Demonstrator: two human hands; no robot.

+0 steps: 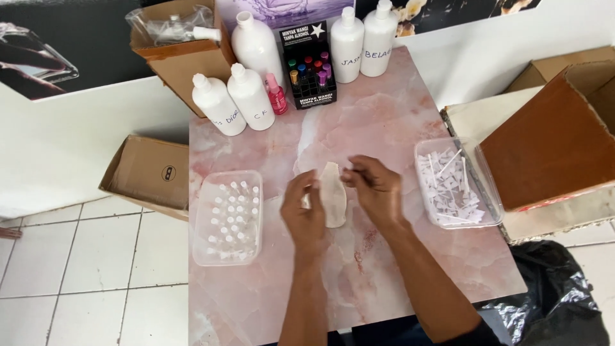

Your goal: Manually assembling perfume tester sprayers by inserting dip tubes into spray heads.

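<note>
A small, pale, flat pouch (333, 194) is held up just over the middle of the pink table (397, 115). It is pinched at its left edge by the left hand (302, 210), with the fingers closed on it. The right hand (377, 186) is beside the pouch's top right edge, with its fingertips drawn together; whether something tiny is gripped there cannot be told.

The pouch looks thin, soft and very light. It would likely bend and flop if only one corner were held, so it is best taken by the edges, with a light pinch. It does not look easy to break.

To the left, a clear tray (202, 256) full of little white-capped bottles (234, 214) is set near the table's left edge. To the right, a clear tub (490, 211) of small white sprayer parts (448, 186) hangs a little over the right edge and could be knocked. At the back, big white bottles (250, 96), a small pink bottle (276, 95) and a black box (309, 67) of coloured vials are stood close together. Bare table is left in the middle and toward the front. Brown boxes (150, 173) are placed around the table, and a black bag (557, 301) lies on the floor at the right.
</note>
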